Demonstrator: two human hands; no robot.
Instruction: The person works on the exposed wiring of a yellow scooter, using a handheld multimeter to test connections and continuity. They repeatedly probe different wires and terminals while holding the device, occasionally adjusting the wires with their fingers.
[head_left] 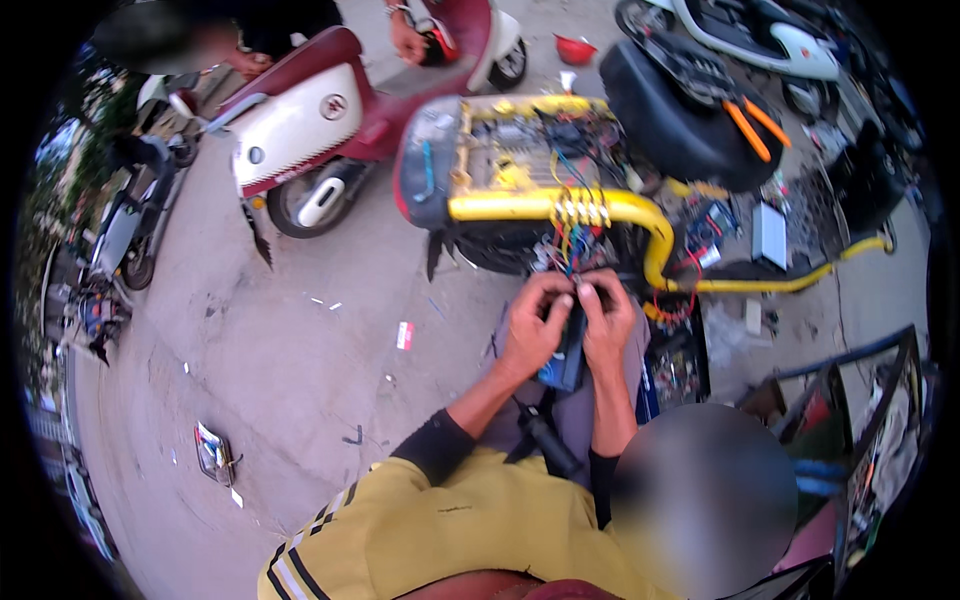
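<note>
So the wires (572, 246) hang just below the yellow frame (515, 206), and both hands are on them there. Left hand (535, 325) has thumb and fingertips pinched on the wires, right hand (606, 320) same deal, tips nearly meeting. Can't make out the exact bit between them. Dark bin (706, 362) below the frame has a jumble of small parts; little basket (205, 464) well off to the frame's lower left holds odds and ends. Hands partly hide a blue box (563, 372) below the frame.
</note>
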